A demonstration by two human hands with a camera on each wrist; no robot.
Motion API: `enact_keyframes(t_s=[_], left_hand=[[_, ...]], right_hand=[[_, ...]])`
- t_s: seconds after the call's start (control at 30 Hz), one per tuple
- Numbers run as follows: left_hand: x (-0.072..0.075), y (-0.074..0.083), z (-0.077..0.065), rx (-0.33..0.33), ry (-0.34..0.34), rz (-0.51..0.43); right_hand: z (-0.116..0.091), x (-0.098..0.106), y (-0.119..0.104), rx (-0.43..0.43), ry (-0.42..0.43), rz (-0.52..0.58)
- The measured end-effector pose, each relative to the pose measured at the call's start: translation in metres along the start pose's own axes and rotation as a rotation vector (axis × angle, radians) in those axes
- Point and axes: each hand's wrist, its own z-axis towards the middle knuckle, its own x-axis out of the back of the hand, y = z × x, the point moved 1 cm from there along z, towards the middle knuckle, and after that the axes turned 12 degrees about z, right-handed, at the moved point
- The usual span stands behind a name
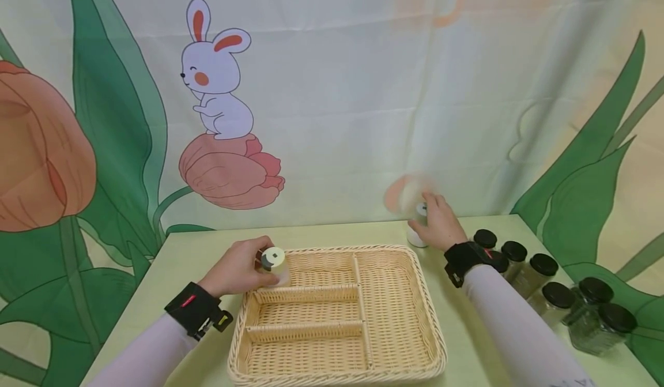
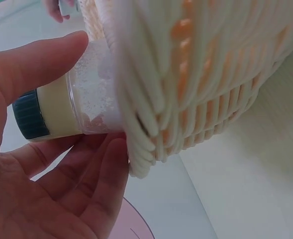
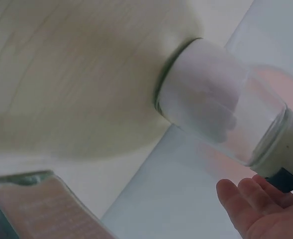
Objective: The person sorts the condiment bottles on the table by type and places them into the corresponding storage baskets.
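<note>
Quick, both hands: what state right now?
Left hand: closed, holding a jar.
Right hand: at another jar; can't tell whether it's gripping.

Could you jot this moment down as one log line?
left hand: grips jar at back-left compartment of basket | right hand: at second jar, grip unclear | black-lidded jars: right of basket

1. I take this for a small staged recording corner; whether it sits in a home or a studio, I cannot tell from here.
2. Behind the bench (image 1: 181, 254) I see a creased cloth (image 1: 332, 87) hung like a backdrop, printed with a rabbit (image 1: 223, 72) and big tulips (image 1: 41, 150).
3. Black bands (image 1: 189, 309) on both wrists suit a recording spot.
4. The basket (image 1: 394, 300) and glass jars (image 1: 591, 334) look to me like household ware.
</note>
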Motion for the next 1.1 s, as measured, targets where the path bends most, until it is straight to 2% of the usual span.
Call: enact_keyframes(t_s=[0.27, 0.53, 0.83, 1.1], left_hand=[[-0.001, 0.000, -0.001, 0.002, 0.002, 0.000], [0.000, 0.002, -0.002, 0.004, 0.006, -0.001], [-0.002, -0.002, -0.004, 0.017, 0.011, -0.009], [-0.004, -0.002, -0.005, 0.021, 0.031, -0.014]], right_hand=[[-0.001, -0.008, 0.002, -0.019, 0.044, 0.044], [-0.001, -0.011, 0.003, 0.016, 0.111, 0.047], [0.000, -0.015, 0.009, 0.051, 0.138, 0.042], [-0.003, -0.017, 0.009, 0.047, 0.167, 0.046]])
